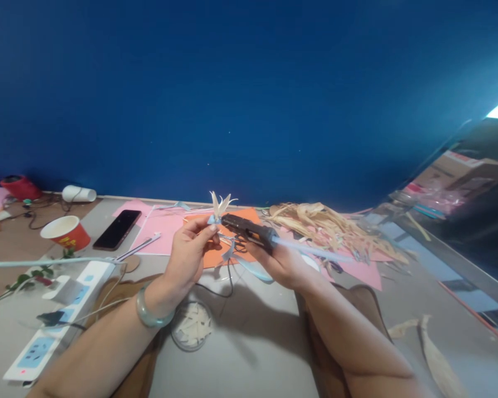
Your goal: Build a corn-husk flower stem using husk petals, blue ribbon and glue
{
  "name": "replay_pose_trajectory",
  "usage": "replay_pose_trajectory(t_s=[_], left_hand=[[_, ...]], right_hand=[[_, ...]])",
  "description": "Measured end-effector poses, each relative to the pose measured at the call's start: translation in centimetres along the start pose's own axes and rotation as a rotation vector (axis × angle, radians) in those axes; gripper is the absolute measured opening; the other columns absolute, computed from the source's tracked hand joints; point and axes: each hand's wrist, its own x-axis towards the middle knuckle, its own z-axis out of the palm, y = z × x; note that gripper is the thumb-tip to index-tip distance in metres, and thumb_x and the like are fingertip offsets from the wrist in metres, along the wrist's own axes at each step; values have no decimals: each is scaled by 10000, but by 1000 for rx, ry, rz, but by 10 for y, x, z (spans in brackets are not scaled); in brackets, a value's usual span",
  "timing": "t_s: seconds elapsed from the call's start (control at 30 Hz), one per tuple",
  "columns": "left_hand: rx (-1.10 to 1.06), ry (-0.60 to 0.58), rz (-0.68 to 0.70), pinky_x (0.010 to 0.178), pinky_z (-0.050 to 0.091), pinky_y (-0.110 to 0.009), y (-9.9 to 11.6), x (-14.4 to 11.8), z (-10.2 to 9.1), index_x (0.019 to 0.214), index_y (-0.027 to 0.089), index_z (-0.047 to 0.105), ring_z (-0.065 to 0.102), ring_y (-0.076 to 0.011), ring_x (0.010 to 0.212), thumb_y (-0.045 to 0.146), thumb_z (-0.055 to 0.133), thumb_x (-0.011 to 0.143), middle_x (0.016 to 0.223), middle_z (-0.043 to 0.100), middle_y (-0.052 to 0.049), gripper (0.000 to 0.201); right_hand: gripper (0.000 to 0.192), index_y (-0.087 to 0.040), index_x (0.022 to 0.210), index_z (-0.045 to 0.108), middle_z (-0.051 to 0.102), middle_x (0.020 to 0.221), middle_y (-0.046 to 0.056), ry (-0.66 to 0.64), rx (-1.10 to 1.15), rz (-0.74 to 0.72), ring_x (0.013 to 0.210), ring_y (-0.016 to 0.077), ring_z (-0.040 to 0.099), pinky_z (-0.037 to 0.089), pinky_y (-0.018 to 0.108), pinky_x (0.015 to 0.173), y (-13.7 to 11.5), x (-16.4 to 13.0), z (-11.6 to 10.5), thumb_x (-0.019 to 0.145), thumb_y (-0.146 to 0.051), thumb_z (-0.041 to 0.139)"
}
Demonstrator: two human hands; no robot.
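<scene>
above a grey table (249, 342) strewn with pink and orange paper, the left hand (188, 251) pinches a small pale dried-leaf flower with a light blue base (218, 210), held upright. right hand (284, 264) grips a black hot glue gun (249, 229), translucent stick trailing behind, nozzle just beside the flower's base. gluing looks underway; a steady nozzle seems needed. loose straw-coloured husk strips (323, 224) lie behind.
</scene>
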Motion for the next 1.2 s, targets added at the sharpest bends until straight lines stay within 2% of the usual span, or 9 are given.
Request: replay_pose_trajectory(t_s=[0.17, 0.33, 0.57, 0.7, 0.93, 1.2], left_hand=[[-14, -8, 18, 530, 528, -209, -2, 0, 0, 830, 129, 710, 564, -79, 547, 257, 830, 652, 641, 642, 9, 249], [-14, -31, 36, 537, 531, -207, -3, -1, -2, 828, 137, 720, 566, -76, 539, 252, 818, 675, 635, 643, 11, 215], [1, -13, 26, 532, 528, -211, 0, -3, 1, 820, 128, 714, 570, -78, 538, 263, 822, 667, 654, 659, 0, 231], [5, -1, 8, 533, 528, -218, 2, -4, 2, 821, 125, 711, 577, -84, 541, 259, 827, 655, 668, 669, -7, 243], [7, -10, 29, 534, 524, -222, 1, -3, 1, 806, 133, 708, 565, -85, 524, 256, 818, 669, 615, 639, 7, 215], [-4, -1, 14, 529, 522, -222, 2, -4, 2, 818, 139, 706, 559, -82, 514, 254, 825, 658, 612, 632, 16, 231]], right_hand=[[355, -207, 1287, 608, 719, 1080, 94, -17, -3, 23, 957, 237, 675, 542, 333, 808, 0, 0, -1, 1015, -368, 447], [335, -187, 1202, 635, 715, 996, 101, -49, 0, 74, 969, 244, 673, 544, 334, 822, 3, -1, 0, 1013, -385, 443], [383, -179, 1259, 613, 707, 953, 110, -65, -27, 68, 926, 245, 669, 542, 353, 828, 4, -1, 1, 1016, -407, 425], [371, -172, 1225, 626, 700, 922, 111, -33, -28, 78, 937, 259, 663, 539, 370, 839, 2, 0, 1, 1008, -409, 440], [384, -163, 1184, 641, 708, 945, 126, -56, -22, 120, 894, 265, 672, 539, 378, 789, 0, 0, 0, 1009, -426, 423], [360, -177, 1259, 620, 722, 1056, 117, -47, -7, 53, 967, 254, 674, 530, 355, 832, -1, 1, -1, 1014, -368, 437]])
